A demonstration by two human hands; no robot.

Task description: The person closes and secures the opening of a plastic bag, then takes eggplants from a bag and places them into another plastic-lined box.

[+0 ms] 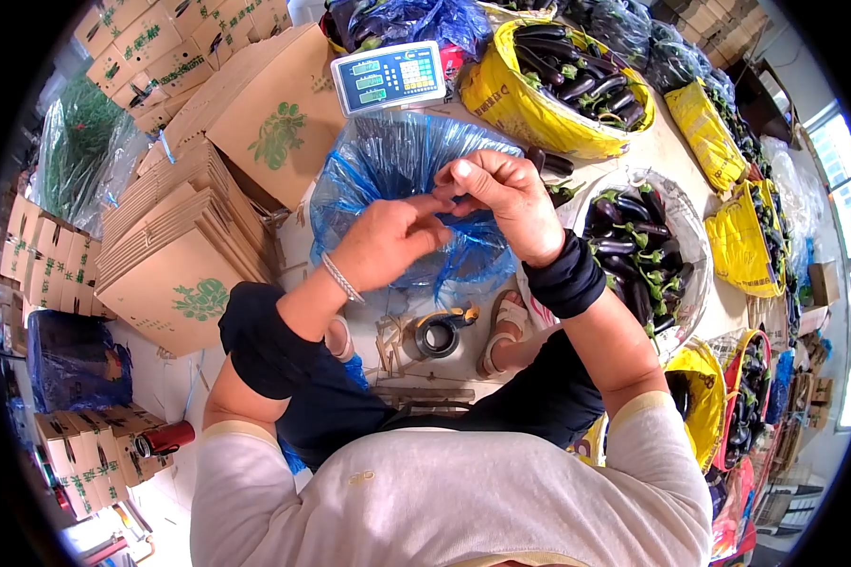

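Observation:
Both hands meet in front of me, above a blue plastic bag (359, 180) spread open beneath them. My left hand (392, 241), with a bracelet at its wrist, has curled fingers that reach toward the other hand's fingertips. Thumb and fingers of my right hand (511, 198) are pinched together. Whatever lies between the fingers is too small to make out. Behind the bag stands a digital scale display (388, 79). Eggplants fill a white sack (695, 236) to the right of my right forearm.
Flattened cartons (161, 274) and a large cardboard box (284, 113) stand on the left. A yellow sack (501, 99) of eggplants is at the back right. A tape roll (437, 335) lies on the floor between my feet. A red flask (165, 438) is at lower left.

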